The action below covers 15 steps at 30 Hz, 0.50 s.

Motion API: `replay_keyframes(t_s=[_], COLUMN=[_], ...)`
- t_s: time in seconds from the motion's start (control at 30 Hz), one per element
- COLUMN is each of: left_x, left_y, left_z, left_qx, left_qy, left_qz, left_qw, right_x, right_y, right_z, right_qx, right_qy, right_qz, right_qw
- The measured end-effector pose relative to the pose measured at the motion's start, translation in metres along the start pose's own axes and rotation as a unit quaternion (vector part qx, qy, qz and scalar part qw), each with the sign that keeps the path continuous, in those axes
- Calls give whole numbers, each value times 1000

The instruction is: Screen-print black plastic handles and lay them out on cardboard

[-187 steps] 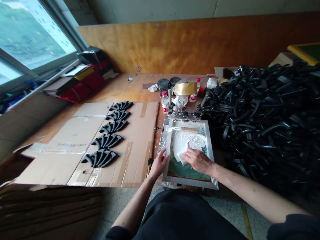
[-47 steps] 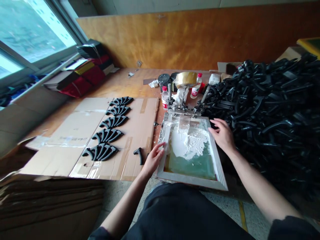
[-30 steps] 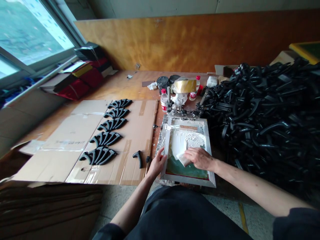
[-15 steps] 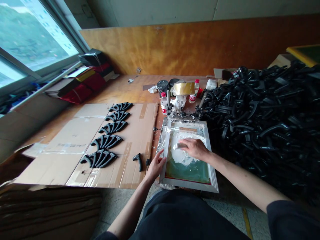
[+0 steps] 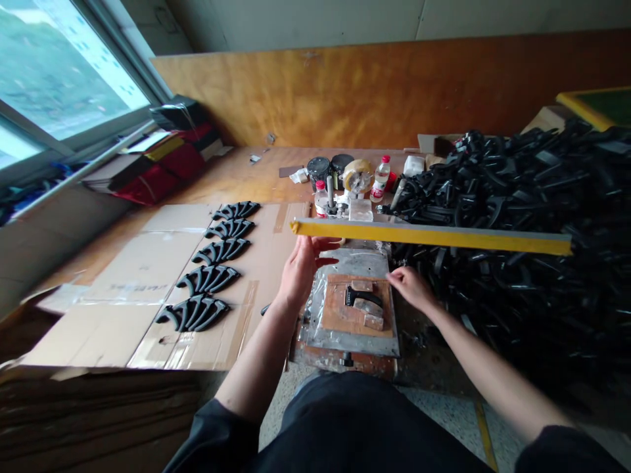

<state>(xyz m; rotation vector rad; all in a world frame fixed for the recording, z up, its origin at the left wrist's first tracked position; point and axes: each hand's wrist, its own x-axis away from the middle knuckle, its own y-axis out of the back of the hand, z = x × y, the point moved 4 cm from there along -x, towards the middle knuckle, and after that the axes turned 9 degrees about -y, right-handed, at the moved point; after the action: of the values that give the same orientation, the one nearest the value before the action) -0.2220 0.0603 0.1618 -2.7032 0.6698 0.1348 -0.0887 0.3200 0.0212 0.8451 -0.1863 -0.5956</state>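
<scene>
The screen-printing frame (image 5: 434,235) is tilted up, showing its long edge with yellow tape. Just beneath its left end is my left hand (image 5: 298,269), fingers stretched and apart; the frame edge hides any contact. My right hand (image 5: 410,288) hovers by the right edge of the metal base plate (image 5: 328,338), its fingers drawn together with nothing visible in them. On the plate, a wooden board (image 5: 338,309) with small blocks carries one curved black handle-like part (image 5: 369,297).
To the left, cardboard (image 5: 133,263) bears several fanned groups of black parts (image 5: 197,311). A large heap of black parts (image 5: 517,263) fills the right. Bottles (image 5: 380,179), a tape roll (image 5: 357,176) and dark tubs (image 5: 319,172) stand behind.
The frame has swung up from lying flat, uncovering the board and black part. My left hand rose with it. My right hand moved off the screen to the right, without the pale block.
</scene>
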Motion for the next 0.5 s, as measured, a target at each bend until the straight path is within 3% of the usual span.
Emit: replay_keyframes(t_s=[0.07,0.13,0.17,0.23,0.33,0.4,0.43,0.5], left_x=[6,33,52,98,142,151,151,147], left_y=[-1,-1,-3,-10,0,29,52,109], left_z=[11,40,59,97,128,135,136,134], left_qx=[8,8,7,25,87,64,23,-103], left_qy=[6,97,177,359,423,403,385,340], left_qz=[-46,-59,-41,27,-10,-69,-96,-134], left_qw=[999,994,983,933,902,910,918,925], right_x=[26,44,51,66,90,91,82,46], right_y=[-40,-65,-72,-78,-76,-64,-53,-21], right_z=[22,43,53,73,104,106,97,60], right_qx=[95,181,206,220,178,150,158,227], right_qy=[87,110,99,86,188,252,247,159], right_qz=[49,64,65,75,121,150,146,95], right_qw=[991,975,971,969,958,944,945,956])
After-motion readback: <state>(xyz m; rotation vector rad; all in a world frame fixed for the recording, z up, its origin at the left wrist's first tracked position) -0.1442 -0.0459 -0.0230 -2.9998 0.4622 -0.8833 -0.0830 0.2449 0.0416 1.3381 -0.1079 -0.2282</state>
